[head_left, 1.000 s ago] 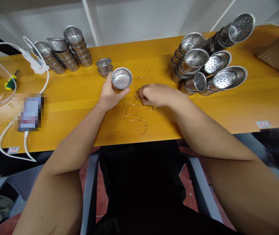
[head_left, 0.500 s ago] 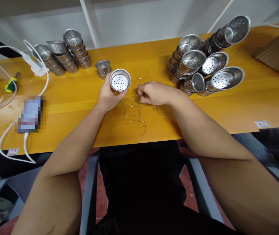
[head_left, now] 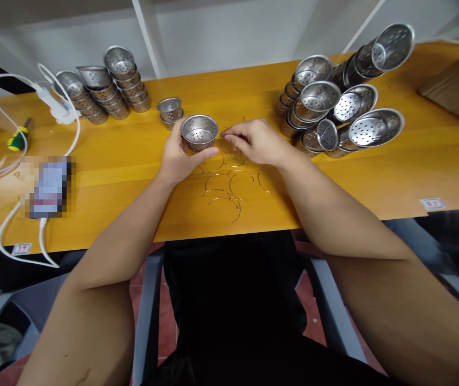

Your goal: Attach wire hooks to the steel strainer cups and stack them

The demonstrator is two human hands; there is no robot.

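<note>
A small perforated metal cup [head_left: 199, 128] is gripped round its side by my left hand [head_left: 178, 158], tilted so that its holed bottom shows through the open mouth. Close to the right of its rim, my right hand [head_left: 256, 140] pinches thumb and forefinger together. Whatever lies between those fingertips is too fine to make out. Several thin curved wires [head_left: 229, 191] are scattered on the table just below both hands. Behind my left hand stand two nested cups [head_left: 170, 110] of the same kind.
Stacks of perforated cups [head_left: 120, 80] stand at the back left, and more stacks, some leaning, [head_left: 318, 102] at the right. A phone [head_left: 51, 187] with white cables and a green-yellow screwdriver [head_left: 19, 138] lie at the left. A cardboard box [head_left: 457, 86] stands far right.
My right hand has lifted off the wires and moved up beside the cup's rim. My left hand has tipped the cup, so more of its side wall shows.
</note>
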